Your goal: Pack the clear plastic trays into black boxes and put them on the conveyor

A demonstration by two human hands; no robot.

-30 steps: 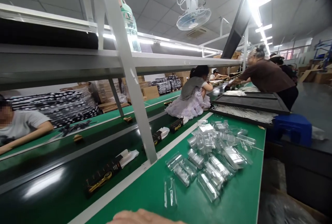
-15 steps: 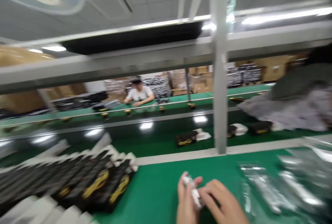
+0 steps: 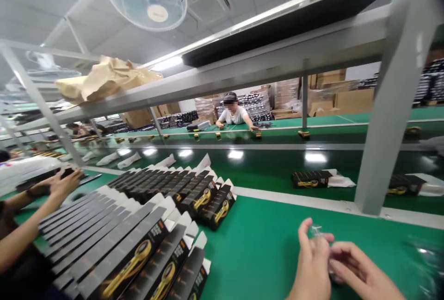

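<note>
Low on the right, my left hand (image 3: 310, 265) is closed round a small clear plastic packet (image 3: 316, 230), a bit of which pokes out above the fingers. What is inside the packet cannot be made out. My right hand (image 3: 362, 270) meets it from the right, its fingers bent and pinched at the packet's lower end, mostly hidden by the hand itself. Both hands are over the green tabletop (image 3: 256, 244). More clear plastic packets (image 3: 425, 263), blurred, lie to the right of my right hand.
Rows of black boxes (image 3: 138, 244) with open white flaps fill the left. Behind a pale rail, a dark green conveyor (image 3: 256, 175) carries boxes and wrapped pieces. A grey post (image 3: 385, 119) rises at right. A co-worker's hands (image 3: 64, 182) work at far left; another person (image 3: 236, 114) sits opposite.
The view has swung left, so more boxes and a co-worker's arms show at left. My hands sit further right in the picture, still together on the packet, which is more covered now.
</note>
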